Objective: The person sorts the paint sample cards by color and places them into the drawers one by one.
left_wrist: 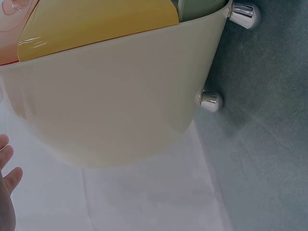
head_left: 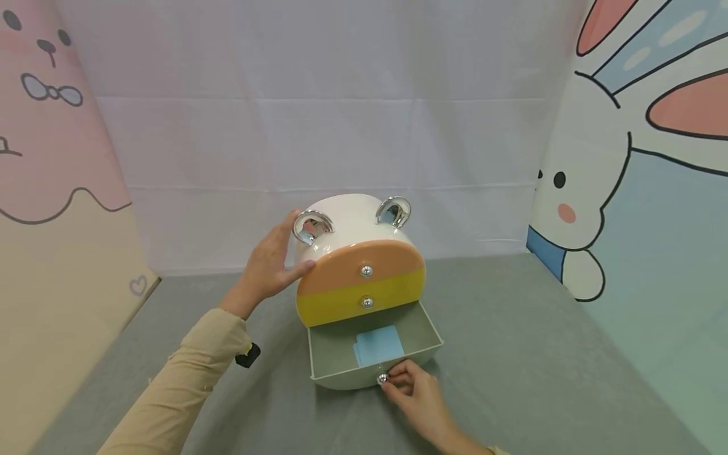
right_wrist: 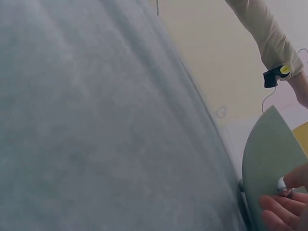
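Observation:
A small white drawer cabinet (head_left: 347, 218) with silver ear-shaped loops stands on the grey surface. Its upper two drawer fronts, an orange drawer (head_left: 341, 265) and a yellow drawer (head_left: 335, 305), are closed. The green bottom drawer (head_left: 332, 354) is pulled out, and a light blue folded piece (head_left: 379, 345) lies inside. My right hand (head_left: 418, 398) pinches the drawer's silver knob (right_wrist: 284, 185) between thumb and fingers. Against the cabinet's left side, my left hand (head_left: 272, 262) is spread, its thumb at the orange front's edge. Some left fingertips (left_wrist: 14, 178) show in the left wrist view.
Silver feet, among them a rear foot (left_wrist: 211, 102), hold the cabinet off the grey cloth surface (head_left: 512, 354). A white cloth backdrop (head_left: 341, 114) hangs behind. Cartoon panels flank both sides, with a rabbit panel (head_left: 654, 253) on the right.

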Motion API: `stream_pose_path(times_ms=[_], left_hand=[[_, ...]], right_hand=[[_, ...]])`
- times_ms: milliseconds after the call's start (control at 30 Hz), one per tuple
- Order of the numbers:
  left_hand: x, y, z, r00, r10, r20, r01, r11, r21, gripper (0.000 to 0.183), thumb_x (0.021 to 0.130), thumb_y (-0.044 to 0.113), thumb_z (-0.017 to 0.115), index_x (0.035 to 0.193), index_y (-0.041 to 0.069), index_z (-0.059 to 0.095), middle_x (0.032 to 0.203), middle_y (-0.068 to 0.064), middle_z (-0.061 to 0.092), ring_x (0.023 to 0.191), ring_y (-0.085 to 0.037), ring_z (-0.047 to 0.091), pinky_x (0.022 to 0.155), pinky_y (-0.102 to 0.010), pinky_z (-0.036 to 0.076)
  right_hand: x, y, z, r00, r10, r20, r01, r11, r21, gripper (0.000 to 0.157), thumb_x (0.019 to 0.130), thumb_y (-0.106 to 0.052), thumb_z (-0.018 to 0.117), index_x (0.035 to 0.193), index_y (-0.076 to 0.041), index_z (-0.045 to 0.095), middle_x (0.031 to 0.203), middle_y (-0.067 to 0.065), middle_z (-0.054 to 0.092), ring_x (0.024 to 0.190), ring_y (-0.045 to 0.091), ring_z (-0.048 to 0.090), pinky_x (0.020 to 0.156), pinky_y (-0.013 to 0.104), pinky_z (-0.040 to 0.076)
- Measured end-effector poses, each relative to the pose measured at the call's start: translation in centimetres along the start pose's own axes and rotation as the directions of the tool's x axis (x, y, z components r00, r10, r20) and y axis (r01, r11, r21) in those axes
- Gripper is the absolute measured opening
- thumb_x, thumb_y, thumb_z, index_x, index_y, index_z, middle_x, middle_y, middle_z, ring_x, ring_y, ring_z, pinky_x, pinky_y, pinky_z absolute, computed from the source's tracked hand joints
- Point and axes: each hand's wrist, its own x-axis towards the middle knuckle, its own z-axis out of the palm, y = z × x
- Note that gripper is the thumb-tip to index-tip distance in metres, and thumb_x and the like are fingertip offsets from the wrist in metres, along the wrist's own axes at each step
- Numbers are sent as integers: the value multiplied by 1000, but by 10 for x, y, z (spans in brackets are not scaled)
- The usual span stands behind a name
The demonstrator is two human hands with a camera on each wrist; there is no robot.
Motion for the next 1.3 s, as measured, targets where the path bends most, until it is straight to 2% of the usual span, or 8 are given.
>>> stream_pose_path(times_ms=[200,433,633,900,1100,1300], left_hand=[[1,1,0,1000,2,-12,-3,1000,-6,92,81,70,36,145,7,16,138,-19,39,118,-36,43,89,-53,39],[1,1,-1,1000,-1,-3,1,1000,-5,92,81,70,36,145,7,16,138,-19,38,118,-36,43,90,-53,39],[1,1,-1,1000,-8,-3,8,1000,-10,91,81,70,36,145,8,16,138,-18,38,118,-35,43,91,-53,38],[0,1,-1,1000,-7,-2,7,1000,-7,91,82,69,37,145,8,16,137,-19,39,118,-35,43,90,-53,39],[0,3,-2,1000,-20,15,20,1000,0,91,81,70,36,145,9,15,139,-18,37,120,-35,41,92,-52,38],[1,3,-2,1000,-15,16,15,1000,1,90,82,69,36,145,9,16,139,-17,37,121,-34,41,92,-52,38]], right_hand=[[3,2,6,999,-3,-47,4,1000,15,18,79,-12,70,85,-1,58,79,8,68,64,6,63,56,21,51],[17,3,5,998,8,-61,-6,999,33,17,79,-11,70,86,0,60,77,8,68,60,7,62,48,21,48],[32,4,6,999,1,-55,-1,1000,4,16,79,-12,69,87,-1,60,77,7,68,61,8,62,49,20,47],[57,7,13,996,-38,-83,33,997,-66,11,80,-9,68,84,-3,60,75,4,67,64,8,61,57,19,49],[78,10,18,995,-58,-85,51,996,-75,12,81,-12,67,85,-3,60,77,5,66,67,11,61,58,20,49],[84,11,19,994,-59,-88,52,995,-80,11,79,-7,68,82,-1,60,76,7,66,65,13,62,56,20,50]])
